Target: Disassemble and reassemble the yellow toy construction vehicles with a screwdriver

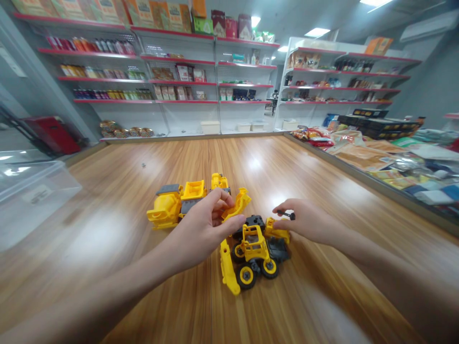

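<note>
Yellow and grey toy construction vehicles lie on a wooden table [143,296]. My left hand [204,229] is closed round a yellow scoop-shaped toy part [238,203], held just above the pile. My right hand [308,220] pinches a small black screw-like piece [287,214] between thumb and fingers. Between and below both hands sits a yellow toy loader [251,253] with black wheels and a yellow blade at its left. Behind my left hand stands a yellow and grey toy truck [172,203]. Another small yellow piece [219,181] rests farther back.
A clear plastic bin [32,196] stands at the table's left edge. Packaged goods [376,148] cover a counter to the right. Store shelves [179,71] with red edges line the back wall. A tiny dark bit [143,165] lies on the far tabletop.
</note>
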A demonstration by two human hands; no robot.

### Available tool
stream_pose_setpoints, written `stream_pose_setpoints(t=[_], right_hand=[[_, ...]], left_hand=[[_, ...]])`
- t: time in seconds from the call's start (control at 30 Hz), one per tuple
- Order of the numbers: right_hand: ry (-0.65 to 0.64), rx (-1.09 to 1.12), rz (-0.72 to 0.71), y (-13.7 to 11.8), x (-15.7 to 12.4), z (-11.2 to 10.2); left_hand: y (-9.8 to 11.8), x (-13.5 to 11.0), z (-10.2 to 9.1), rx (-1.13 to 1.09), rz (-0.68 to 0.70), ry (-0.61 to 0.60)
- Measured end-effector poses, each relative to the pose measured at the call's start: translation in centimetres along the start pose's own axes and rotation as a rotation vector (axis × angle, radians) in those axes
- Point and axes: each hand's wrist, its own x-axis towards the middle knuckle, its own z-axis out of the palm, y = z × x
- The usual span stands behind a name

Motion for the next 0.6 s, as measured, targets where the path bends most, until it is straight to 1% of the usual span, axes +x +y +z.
stream_pose_setpoints(t=[0.07,0.1,0.17,0.27,0.37,0.43,0.53,0.6], right_hand=[[0.116,0.089,-0.038,-0.9,-0.4,-0.3],[0.151,0.155,-0.062,-1.6,-0.7,-0.5],[0.162,0.311,-0.096,-3.0,-1.4,-0.8],[0.026,0.556,-0.138,-4.8,-2.5,-0.6],[-0.107,0.684,-0.182,-5.4,-3.0,-0.1],[-0.16,0.709,-0.164,-5.3,-3.0,-0.2],[-0.265,0.712,-0.139,-4.5,-2.6,-1.4],[-0.386,0.678,-0.131,-3.7,-2.3,-2.7]], left_hand=[[0.1,-0.1,0.2,-0.032,-0.005,-0.031],[0.2,-0.2,0.3,-0.058,-0.012,-0.062],[0.5,-0.4,0.5,-0.117,-0.038,-0.134],[0.7,-0.7,1.0,-0.215,-0.108,-0.249],[0.7,-1.1,1.5,-0.317,-0.166,-0.348],[0.9,-1.3,1.8,-0.345,-0.176,-0.392],[1.3,-1.6,1.8,-0.305,-0.179,-0.438],[1.7,-1.8,1.4,-0.198,-0.165,-0.398]])
